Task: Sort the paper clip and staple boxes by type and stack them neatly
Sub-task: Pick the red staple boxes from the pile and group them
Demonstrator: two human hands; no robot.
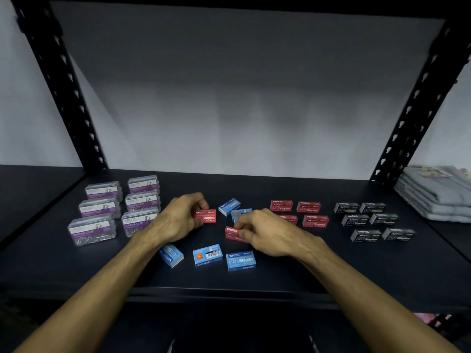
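Note:
My left hand (178,219) grips a red staple box (207,216) at the middle of the dark shelf (280,273). My right hand (267,231) pinches another red staple box (231,233) lying just in front of it. Several blue staple boxes lie loose around both hands, one at the front (240,261). Clear paper clip boxes (139,221) with purple labels stand in two rows on the left. Red staple boxes (308,207) are grouped to the right of centre. Black staple boxes (367,235) form rows further right.
Black perforated shelf posts (63,80) rise at the back left and back right (418,98). A stack of folded grey cloth (433,197) sits at the far right. The shelf's front edge (229,293) runs below the blue boxes.

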